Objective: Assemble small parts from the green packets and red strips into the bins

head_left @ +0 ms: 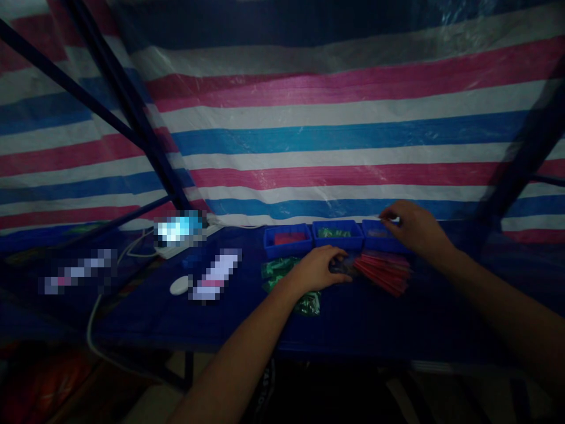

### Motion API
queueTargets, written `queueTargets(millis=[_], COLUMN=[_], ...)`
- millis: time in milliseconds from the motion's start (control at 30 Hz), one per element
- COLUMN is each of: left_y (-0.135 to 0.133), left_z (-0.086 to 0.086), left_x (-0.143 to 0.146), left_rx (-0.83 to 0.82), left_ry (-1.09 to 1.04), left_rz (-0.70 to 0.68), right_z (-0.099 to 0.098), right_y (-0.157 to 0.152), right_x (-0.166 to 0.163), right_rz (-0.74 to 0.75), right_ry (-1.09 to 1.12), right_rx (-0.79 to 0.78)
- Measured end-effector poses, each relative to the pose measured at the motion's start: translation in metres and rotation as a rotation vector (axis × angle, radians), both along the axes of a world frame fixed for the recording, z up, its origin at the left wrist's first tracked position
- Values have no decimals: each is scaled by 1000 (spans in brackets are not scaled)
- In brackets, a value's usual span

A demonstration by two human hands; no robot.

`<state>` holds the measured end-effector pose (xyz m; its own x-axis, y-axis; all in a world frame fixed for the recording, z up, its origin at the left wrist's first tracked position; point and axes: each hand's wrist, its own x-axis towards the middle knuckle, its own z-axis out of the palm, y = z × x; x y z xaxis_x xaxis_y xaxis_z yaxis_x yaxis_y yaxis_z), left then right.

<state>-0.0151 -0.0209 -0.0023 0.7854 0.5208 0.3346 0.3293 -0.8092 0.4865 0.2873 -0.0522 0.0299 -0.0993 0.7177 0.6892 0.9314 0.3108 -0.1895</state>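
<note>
My left hand point(320, 268) rests on the blue table, fingers curled and pinched at the near end of a fanned stack of red packets point(384, 272). Green packets point(282, 270) lie under and beside that wrist. My right hand point(412, 227) reaches over the rightmost of three blue trays point(375, 233), fingers pinched on something small I cannot make out. The middle tray point(338, 234) holds green pieces and the left tray point(288, 238) holds red ones.
A striped pink, blue and white tarp point(335, 129) hangs close behind the table. Dark poles point(132, 112) slant across the left. A white power strip point(176, 247) with cable, a white round object point(179, 285) and blurred items sit on the table's left half.
</note>
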Motion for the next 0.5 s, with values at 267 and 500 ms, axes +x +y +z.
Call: queueTargets(millis=[267,500], left_y=[11,-1], left_z=[-1,19], left_x=[-2,4], left_rx=[-163,-40], left_ry=[-143,-495], left_rz=[70,101], right_z=[-6,-6], right_y=[0,-20], right_x=[-19,-63], right_rz=[60,333], right_ry=[54,324], right_rx=[-149,-304])
